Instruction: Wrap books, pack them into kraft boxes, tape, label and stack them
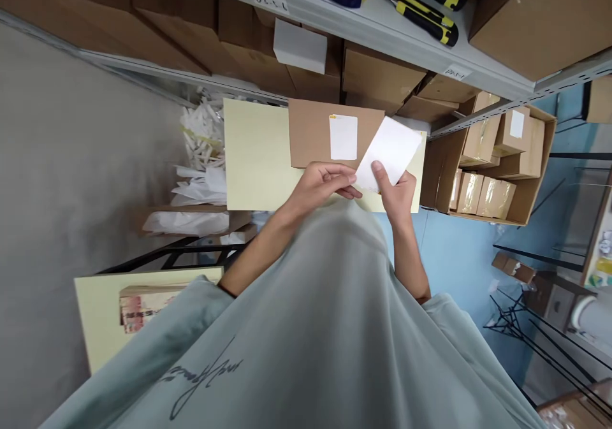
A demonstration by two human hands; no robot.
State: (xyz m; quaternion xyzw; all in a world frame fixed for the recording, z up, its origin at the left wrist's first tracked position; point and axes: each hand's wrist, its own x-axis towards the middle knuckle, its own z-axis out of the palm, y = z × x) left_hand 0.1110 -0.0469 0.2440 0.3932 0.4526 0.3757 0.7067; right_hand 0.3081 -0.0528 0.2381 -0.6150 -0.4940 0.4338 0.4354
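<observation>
My right hand (398,194) grips a white rectangular sheet of paper (389,152), thumb on top and the other fingers underneath. The sheet is tilted, with small yellowish marks at its edges. My left hand (329,181) meets the sheet's lower left corner, thumb and forefinger pinched together there; its other fingers are partly hidden. Just beyond both hands, a flat brown cardboard box (310,134) lies on a pale yellow tabletop (258,155). A white label (343,138) with a yellow spot at one corner sits on the box's upper face.
Above the tabletop runs a metal shelf (335,18) carrying yellow-black utility knives (423,18). Cardboard boxes (382,75) stand behind. To the right is a large open carton (437,167) of taped boxes. Crumpled white paper (203,129) is heaped at the left.
</observation>
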